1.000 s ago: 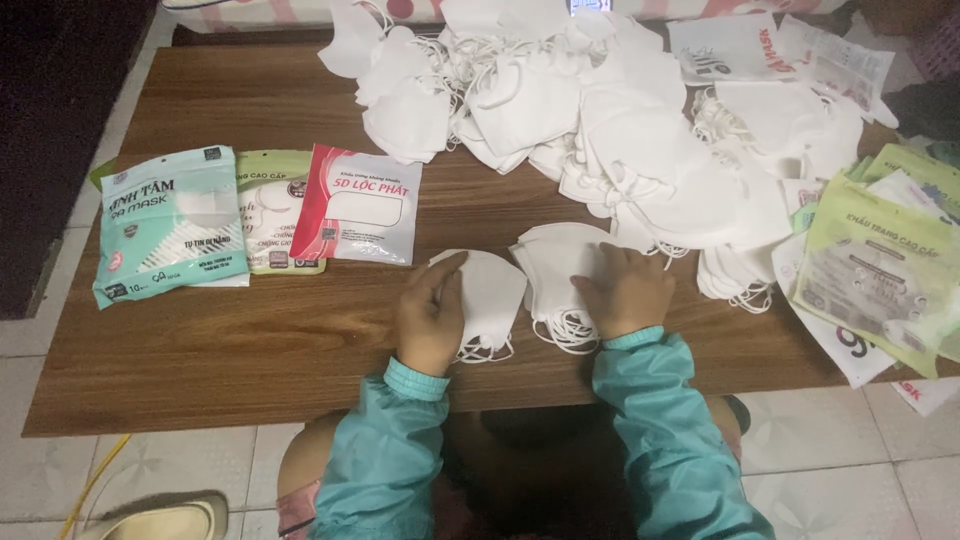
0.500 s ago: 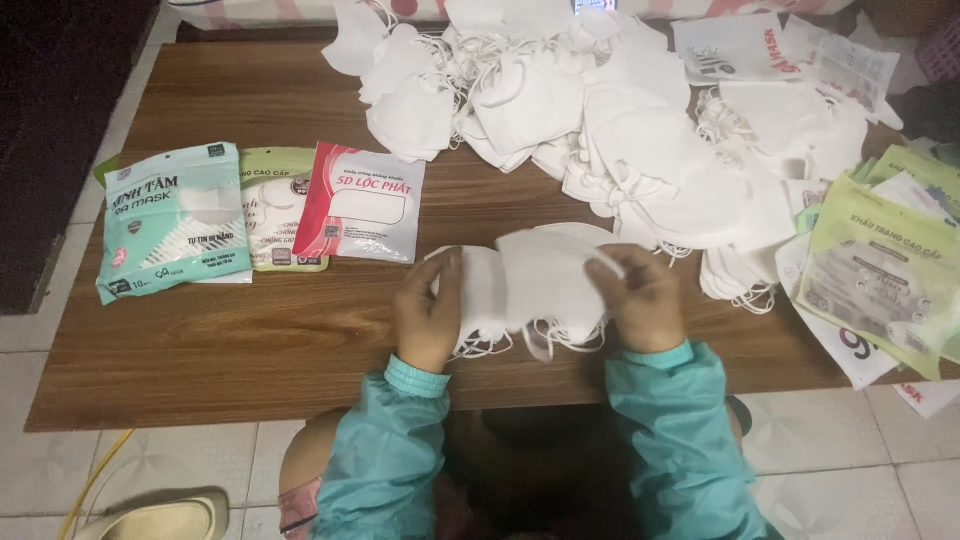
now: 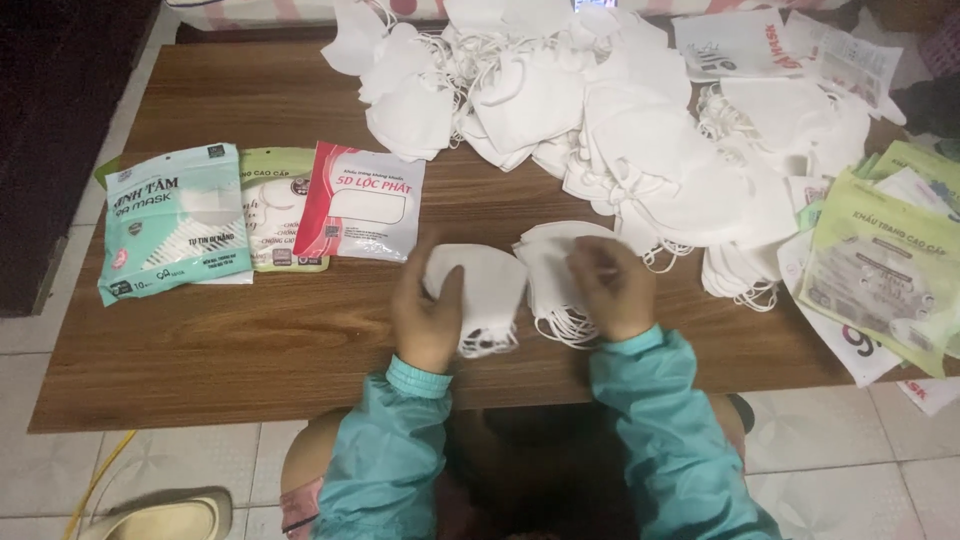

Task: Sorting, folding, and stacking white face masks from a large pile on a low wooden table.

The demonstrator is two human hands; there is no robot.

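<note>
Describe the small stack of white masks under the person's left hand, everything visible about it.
The small stack of white masks lies flat on the brown wooden table, near its front edge. The masks look like soft folded fabric with a curved outline, and thin white ear loops spill out at the lower edge. The left hand rests on its left part, thumb on top. A second stack under the right hand lies just beside it; whether they touch is unclear.

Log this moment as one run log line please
left hand: on small mask stack | right hand: on second mask stack | table: loose mask pile
</note>
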